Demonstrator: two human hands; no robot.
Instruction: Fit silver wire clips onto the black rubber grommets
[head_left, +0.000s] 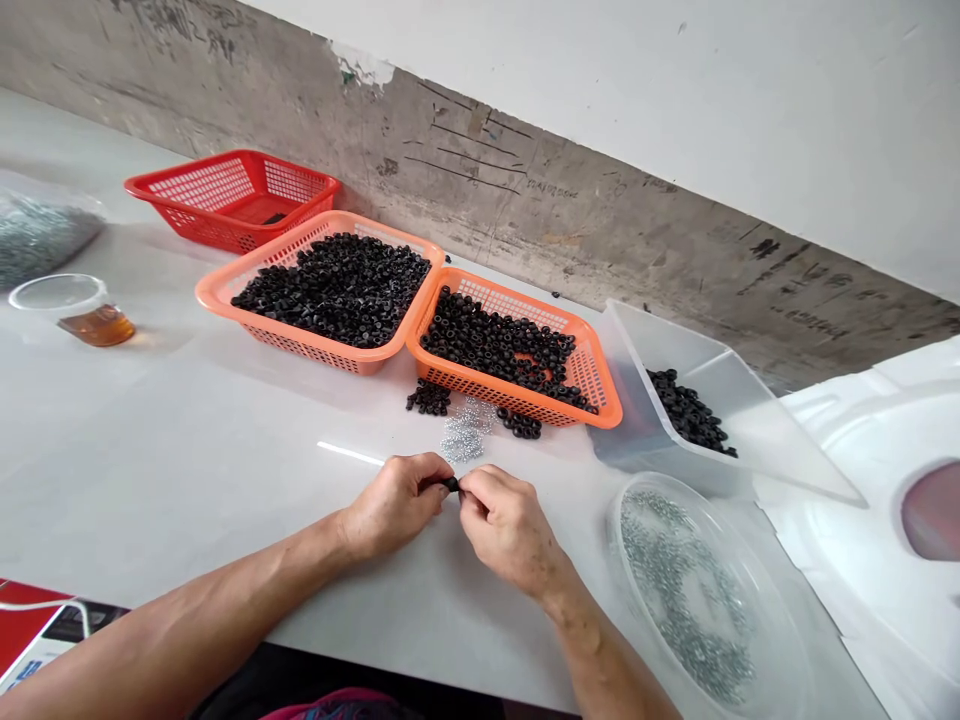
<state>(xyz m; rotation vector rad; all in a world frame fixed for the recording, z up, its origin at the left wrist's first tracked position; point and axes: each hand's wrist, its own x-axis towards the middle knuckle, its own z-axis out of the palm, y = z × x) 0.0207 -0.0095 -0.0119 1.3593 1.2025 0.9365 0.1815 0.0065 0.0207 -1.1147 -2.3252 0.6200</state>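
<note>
My left hand (pixel 397 505) and my right hand (pixel 510 530) meet over the white table (pixel 225 480), their fingertips pinching a small black rubber piece (pixel 451 484) from both sides. Just beyond my fingers lies a loose scatter of tiny silver metal coils (pixel 466 432). Two small heaps of black pieces (pixel 429 398) (pixel 519 424) sit beside it on the tabletop. Both heaps lie in front of an orange plastic basket (pixel 517 400) holding many more black pieces. My fingers hide most of the pinched piece.
A second orange basket (pixel 315 355) of black pieces and a red basket (pixel 225 210) stand near the wall. A clear tub (pixel 637 400) holds black pieces. A round clear dish (pixel 637 490) holds silver coils. At left are a bag of silver parts (pixel 45 240) and a cup with amber liquid (pixel 97 325).
</note>
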